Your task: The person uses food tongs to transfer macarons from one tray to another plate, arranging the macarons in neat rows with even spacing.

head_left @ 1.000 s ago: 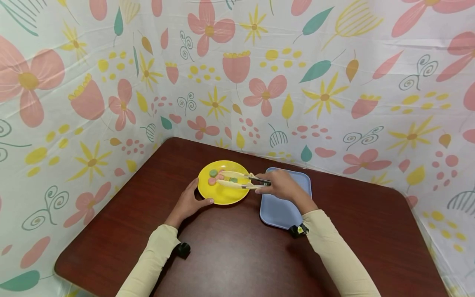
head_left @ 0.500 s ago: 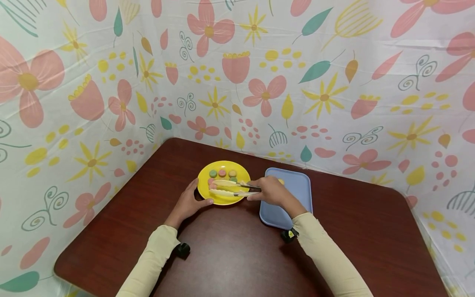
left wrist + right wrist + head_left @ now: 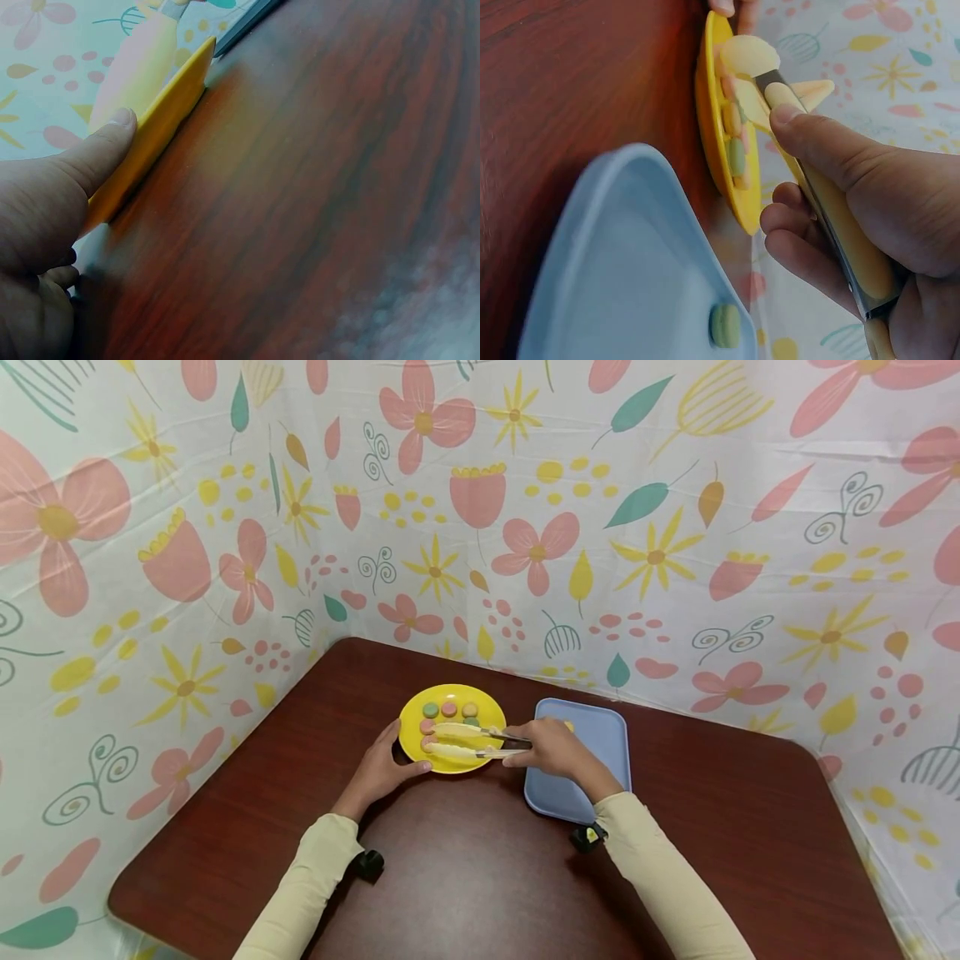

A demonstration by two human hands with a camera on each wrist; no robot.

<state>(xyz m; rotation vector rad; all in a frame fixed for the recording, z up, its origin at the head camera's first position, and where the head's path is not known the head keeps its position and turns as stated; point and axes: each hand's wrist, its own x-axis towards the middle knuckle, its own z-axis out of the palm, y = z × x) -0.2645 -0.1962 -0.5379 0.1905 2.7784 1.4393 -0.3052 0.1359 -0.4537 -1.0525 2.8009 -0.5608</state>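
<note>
Several macarons (image 3: 431, 711) in green, pink and beige lie on a round yellow plate (image 3: 457, 766). My left hand (image 3: 380, 768) holds the plate's left rim, its thumb along the near edge in the left wrist view. The right hand (image 3: 553, 745) grips tongs (image 3: 829, 217) with cream tips and steel handles. Their two tips stand apart over the plate, reaching from the right. A pink macaron (image 3: 428, 742) sits at the lower tip near the plate's left side, and another pink macaron (image 3: 427, 726) lies just beyond it. Part of the plate is hidden under the tongs.
A blue rectangular tray (image 3: 558, 797) stands right of the plate, partly under the right hand. On it is one yellow-green macaron (image 3: 725, 325). Dark wooden table (image 3: 450, 877) lies in front. Floral cloth (image 3: 517, 560) hangs behind and to the left.
The right hand has brought the tongs toward the near left of the plate. A pink macaron between their tips has come down there, and the tips have spread from it. The left hand stays put.
</note>
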